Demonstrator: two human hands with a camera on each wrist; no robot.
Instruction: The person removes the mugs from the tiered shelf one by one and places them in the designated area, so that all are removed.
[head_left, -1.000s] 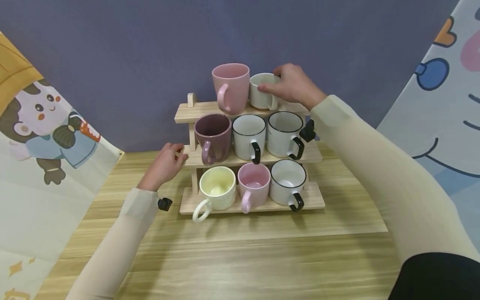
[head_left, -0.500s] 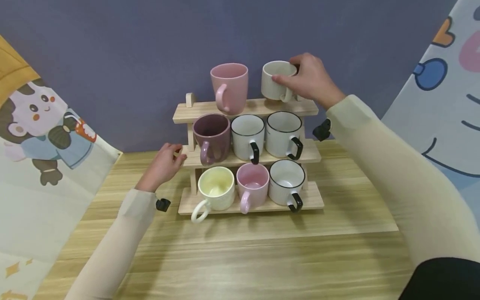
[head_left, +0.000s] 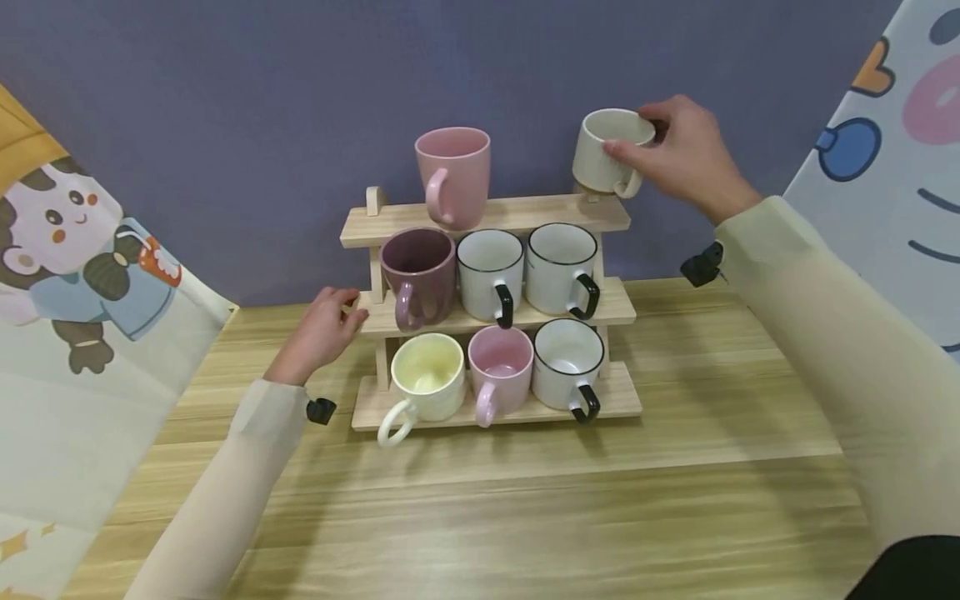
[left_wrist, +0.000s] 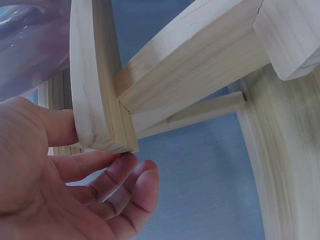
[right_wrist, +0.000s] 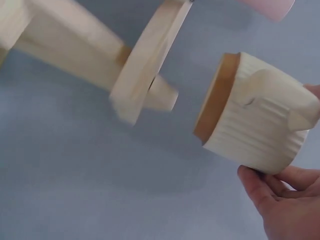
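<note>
My right hand (head_left: 686,154) grips a ribbed cream mug (head_left: 602,154) by its rim, thumb at the front. In the right wrist view the mug (right_wrist: 260,122) shows a tan unglazed base and hangs apart from the rack. My left hand (head_left: 322,333) pinches the left end of the middle board of a three-tier wooden rack (head_left: 525,213); in the left wrist view the thumb and index finger lie on either side of the board end (left_wrist: 95,110). A tall pink mug (head_left: 454,179) stands on the top tier.
The middle tier bears a purple mug (head_left: 418,275) and two white black-rimmed mugs. Below stand a yellow mug (head_left: 431,379), a small pink mug (head_left: 501,371) and a white mug (head_left: 567,367). The rack stands on a wood-grain table (head_left: 480,517) before a blue-grey backdrop (head_left: 300,125).
My right hand has lifted the cream mug off the top tier, from beside the tall pink mug, and carried it right past the rack's end. The left hand keeps its place on the rack.
</note>
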